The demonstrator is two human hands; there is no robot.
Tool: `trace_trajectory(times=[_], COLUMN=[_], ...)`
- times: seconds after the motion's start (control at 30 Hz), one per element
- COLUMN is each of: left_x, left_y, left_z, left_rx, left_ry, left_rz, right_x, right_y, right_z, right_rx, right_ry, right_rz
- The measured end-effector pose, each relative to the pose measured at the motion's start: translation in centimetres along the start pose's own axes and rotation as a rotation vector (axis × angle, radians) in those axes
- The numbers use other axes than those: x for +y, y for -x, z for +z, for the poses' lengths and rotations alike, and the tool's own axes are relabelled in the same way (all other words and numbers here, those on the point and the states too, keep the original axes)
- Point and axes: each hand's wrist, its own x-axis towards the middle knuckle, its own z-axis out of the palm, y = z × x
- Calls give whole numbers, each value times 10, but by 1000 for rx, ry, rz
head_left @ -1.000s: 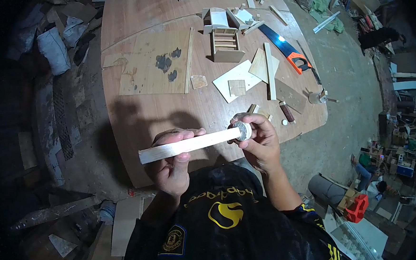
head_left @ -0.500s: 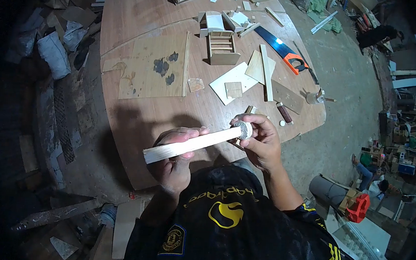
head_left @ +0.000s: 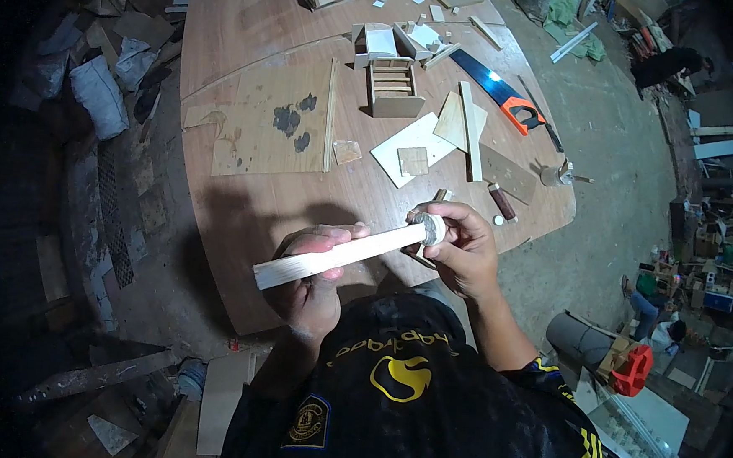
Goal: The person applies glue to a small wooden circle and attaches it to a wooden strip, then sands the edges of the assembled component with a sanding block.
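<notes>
A pale wooden strip [head_left: 340, 257] is held up at a slant over the table's near edge. My left hand [head_left: 314, 268] grips its lower left part, thumb on the near side and fingers on the far side. With thumb and fingers, my right hand [head_left: 462, 247] holds a small round pale piece with a grey patch [head_left: 432, 229] at the strip's right end. Part of another wooden piece shows beneath my right hand; most of it is hidden.
On the table [head_left: 258, 210] lie a stained board [head_left: 251, 130], a small slatted wooden frame [head_left: 393, 88], a handsaw [head_left: 493, 86], loose strips, a brown cylinder [head_left: 502, 201] and a cup [head_left: 554, 175]. Two people [head_left: 670, 67] [head_left: 647, 305] are at the right.
The view has shifted very slightly. Both hands keep almost the same pose around the strip and the round piece.
</notes>
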Motion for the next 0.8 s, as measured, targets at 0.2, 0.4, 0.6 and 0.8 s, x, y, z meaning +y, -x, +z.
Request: trace_trajectory(times=[0.2, 0.4, 0.6, 0.8], left_x=[-4, -7, -3, -11], left_y=[3, 4, 4, 6], left_z=[-1, -2, 1, -6], left_rx=[33, 44, 73, 8], left_ry=[-66, -74, -125, -46], left_rz=[-16, -8, -18, 46], right_x=[-5, -4, -3, -1], right_y=[-1, -2, -3, -3], right_z=[2, 5, 9, 5], right_rx=[4, 23, 46, -3], right_ry=[-23, 1, 29, -36], right_rz=[14, -13, -30, -51])
